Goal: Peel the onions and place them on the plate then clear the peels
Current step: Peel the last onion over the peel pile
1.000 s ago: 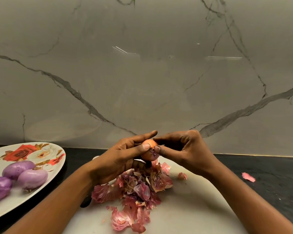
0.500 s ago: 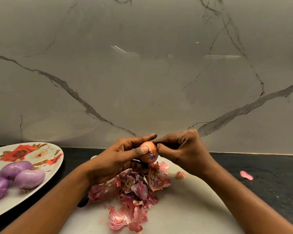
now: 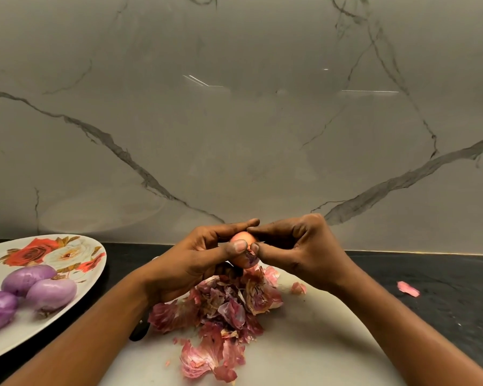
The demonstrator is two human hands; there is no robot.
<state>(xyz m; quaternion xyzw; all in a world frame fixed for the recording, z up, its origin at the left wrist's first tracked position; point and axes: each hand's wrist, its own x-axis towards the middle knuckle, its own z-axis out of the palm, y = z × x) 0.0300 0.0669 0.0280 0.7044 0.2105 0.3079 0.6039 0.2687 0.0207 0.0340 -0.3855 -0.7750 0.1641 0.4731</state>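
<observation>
Onion above the peel pile: orange-pink skin on top, a purple streaked patch at its lower end. Three peeled onions on the plate: glossy lilac-purple with faint lengthwise lines. Plate: white, printed with red and white roses and golden-brown leaves. Peel pile: pink to magenta, with tan papery streaks. Stray peel on the bench: pink. Cutting board: plain off-white. Bench: black. Wall: grey marble pattern with dark branching veins.
</observation>
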